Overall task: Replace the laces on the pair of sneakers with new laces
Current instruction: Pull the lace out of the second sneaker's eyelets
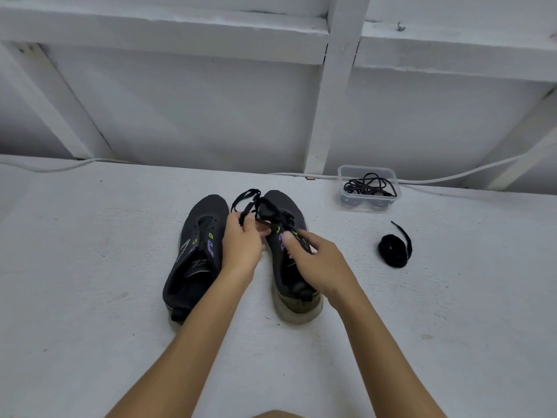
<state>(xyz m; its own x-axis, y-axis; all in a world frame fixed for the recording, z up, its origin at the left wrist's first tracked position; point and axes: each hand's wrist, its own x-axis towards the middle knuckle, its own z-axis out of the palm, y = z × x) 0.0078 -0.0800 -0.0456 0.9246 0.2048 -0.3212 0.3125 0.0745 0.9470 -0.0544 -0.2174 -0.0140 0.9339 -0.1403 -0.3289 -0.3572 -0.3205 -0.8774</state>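
A white-painted floor (pixel 90 267) is stretching across the lower half of the view, its rough surface showing small specks and scuffs. Behind it a pale grey wall (pixel 196 116) is rising, crossed by a white horizontal beam (pixel 165 34), an upright post (pixel 334 101) and slanting braces (pixel 60 101) at both sides. A white cable (pixel 60 165) is running along the foot of the wall. Soft, even, cool light is falling over everything, casting faint shadows.
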